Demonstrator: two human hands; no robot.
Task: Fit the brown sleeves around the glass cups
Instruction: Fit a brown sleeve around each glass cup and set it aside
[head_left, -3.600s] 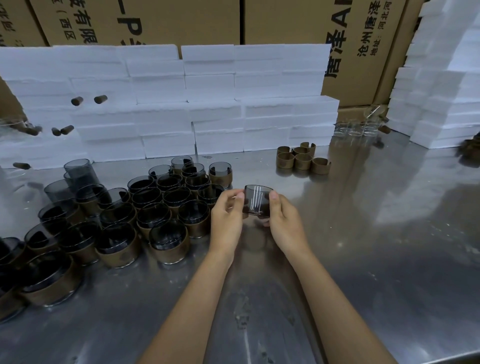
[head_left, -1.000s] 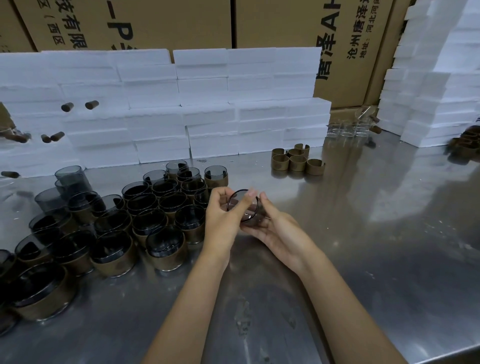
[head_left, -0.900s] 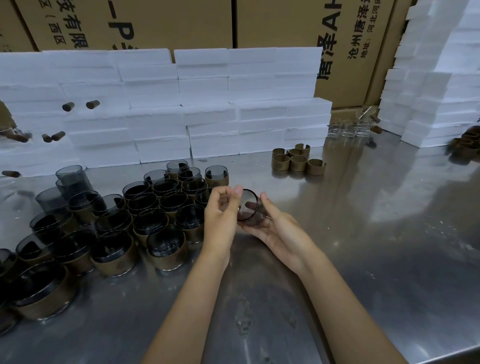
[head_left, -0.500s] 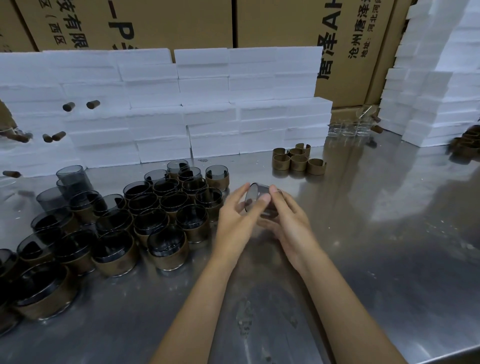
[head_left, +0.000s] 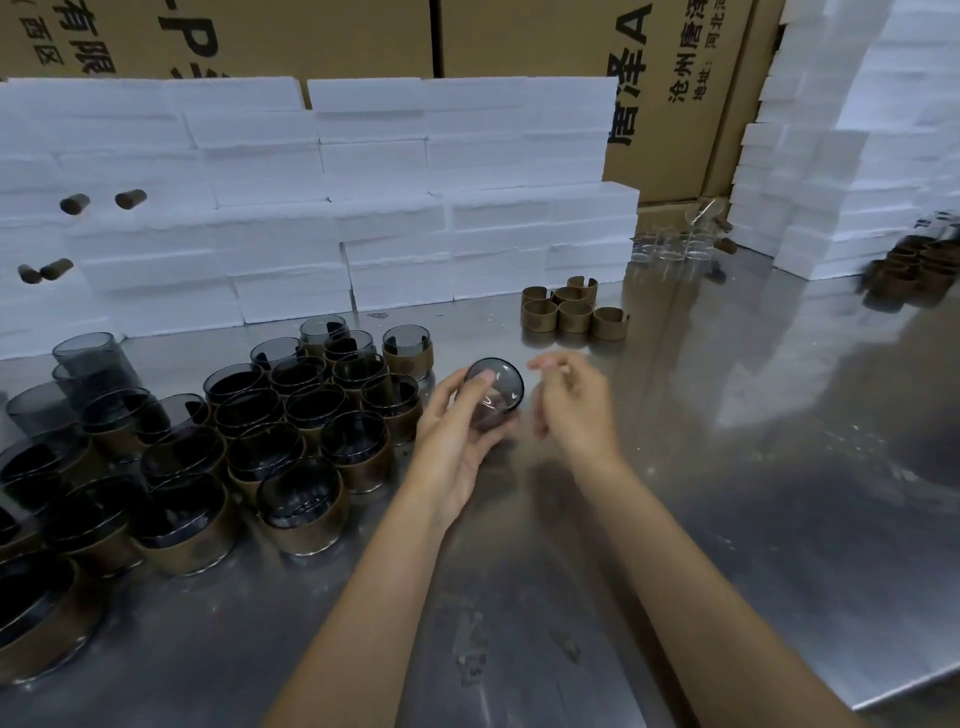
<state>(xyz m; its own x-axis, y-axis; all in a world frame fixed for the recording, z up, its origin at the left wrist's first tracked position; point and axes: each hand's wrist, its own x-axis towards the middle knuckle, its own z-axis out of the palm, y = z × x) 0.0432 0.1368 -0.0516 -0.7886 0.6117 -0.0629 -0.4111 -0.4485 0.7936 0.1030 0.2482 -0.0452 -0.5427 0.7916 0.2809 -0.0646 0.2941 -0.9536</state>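
The right hand (head_left: 574, 402) has let go of the cup (head_left: 493, 392) and drifted aside, fingers loosely curled and blurred, holding nothing. The shiny steel table (head_left: 727, 467) carries rows of smoky round cups in brown sleeves (head_left: 306, 415) and bare curled sleeves (head_left: 571, 310). The left hand (head_left: 454, 436) alone grips the tilted bare cup, just beside the right.

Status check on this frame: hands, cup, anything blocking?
Left hand grips bare glass cup, tilted, no sleeve on. Right hand free, holding nothing. Loose brown sleeves beyond it on the steel table; nothing between.
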